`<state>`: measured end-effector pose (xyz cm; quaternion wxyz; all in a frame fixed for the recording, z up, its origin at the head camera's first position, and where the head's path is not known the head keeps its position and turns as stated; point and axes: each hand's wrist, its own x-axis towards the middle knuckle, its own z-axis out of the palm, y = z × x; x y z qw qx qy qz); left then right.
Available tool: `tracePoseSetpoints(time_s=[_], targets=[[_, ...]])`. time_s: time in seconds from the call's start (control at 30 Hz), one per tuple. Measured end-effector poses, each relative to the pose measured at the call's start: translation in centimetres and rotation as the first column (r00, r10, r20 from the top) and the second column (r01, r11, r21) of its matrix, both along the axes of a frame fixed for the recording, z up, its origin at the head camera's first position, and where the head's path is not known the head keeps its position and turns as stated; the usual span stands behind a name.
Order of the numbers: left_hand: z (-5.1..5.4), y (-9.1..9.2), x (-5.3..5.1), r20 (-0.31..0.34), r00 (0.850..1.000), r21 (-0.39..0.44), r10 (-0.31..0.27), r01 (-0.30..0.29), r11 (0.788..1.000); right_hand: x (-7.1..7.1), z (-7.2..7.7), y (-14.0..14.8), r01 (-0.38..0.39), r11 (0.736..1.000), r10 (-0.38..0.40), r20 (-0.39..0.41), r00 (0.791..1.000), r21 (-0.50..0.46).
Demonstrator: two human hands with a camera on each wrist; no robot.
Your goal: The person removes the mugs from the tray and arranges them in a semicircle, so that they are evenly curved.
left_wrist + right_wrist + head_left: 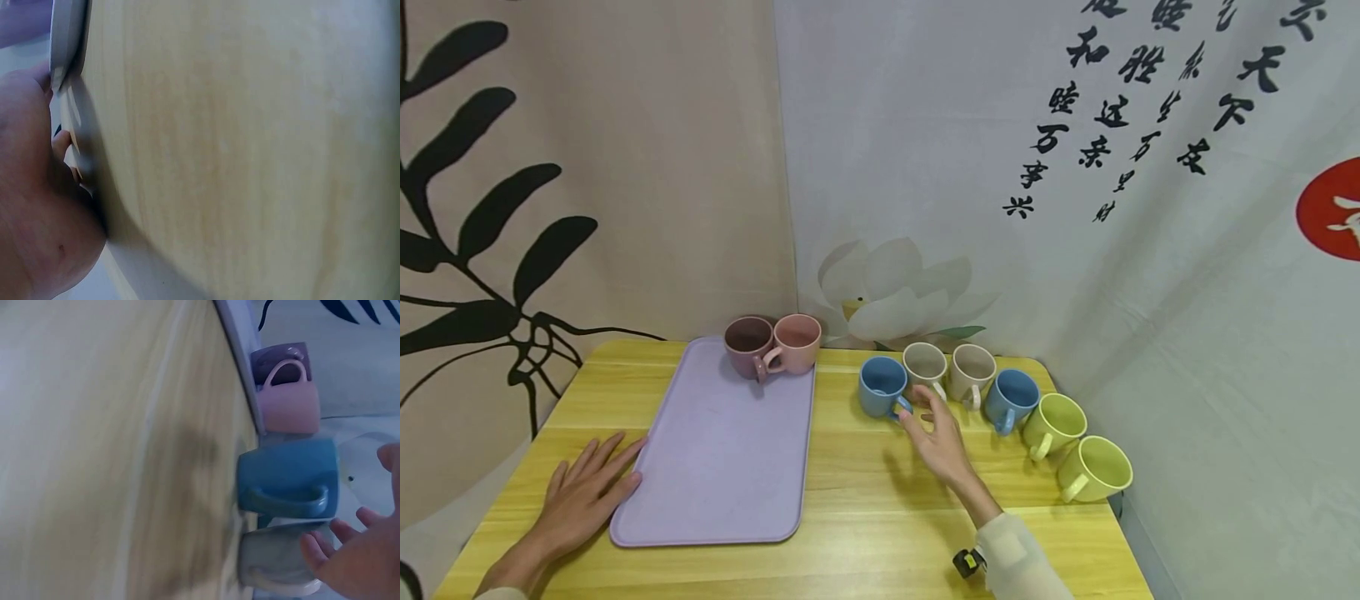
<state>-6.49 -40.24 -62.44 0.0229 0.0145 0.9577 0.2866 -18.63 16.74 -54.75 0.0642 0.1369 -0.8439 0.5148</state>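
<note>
My left hand (583,492) lies flat with fingers spread on the table, its thumb and fingertips at the left edge of a lilac tray (718,467). A dark mauve mug (747,360) and a pink mug (801,354) stand upright at the tray's far end. My right hand (942,446), fingers loosely bent and parted, hovers by the handle of a blue mug (878,400). That mug stands right of the tray, handle towards the hand. Just behind the fingers is a grey-white mug (922,367); in the right wrist view the fingertips overlap this grey mug (278,550). Neither hand holds anything.
Along the table's back right run a second off-white mug (970,375), another blue mug (1011,396) and two yellow-green mugs (1056,421), all upright. The wooden table (880,533) meets printed curtains (925,167) behind and at the right.
</note>
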Motion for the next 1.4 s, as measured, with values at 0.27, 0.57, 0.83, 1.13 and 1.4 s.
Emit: tracePoseSetpoints(time_s=[0.27, 0.57, 0.83, 1.13, 1.4], targets=[[0.8, 0.3, 0.0, 0.026, 1.0, -0.002, 0.003, -0.003, 1.0, 0.7, 2.6, -1.5, -0.043, 0.999, 0.04, -0.079, 0.996, -0.031], [0.6, 0.2, 0.0, 0.014, 1.0, 0.0, 0.002, -0.002, 1.0, 1.4, 4.5, -5.5, -0.132, 0.99, 0.125, -0.122, 0.985, -0.049], [0.0, 0.1, 0.0, 0.012, 1.0, 0.011, 0.001, -0.001, 1.0, 1.8, 4.9, -9.6, -0.234, 0.971, 0.228, -0.121, 0.966, -0.037], [0.7, 0.3, 0.1, 0.012, 1.0, -0.002, 0.003, -0.003, 1.0, 0.8, 3.6, -13.8, -0.266, 0.964, 0.264, -0.073, 0.962, -0.015], [1.0, 0.4, 0.1, 0.029, 1.0, -0.005, 0.003, -0.003, 1.0, -0.3, 2.3, -17.1, -0.278, 0.959, 0.281, 0.045, 0.959, -0.06]])
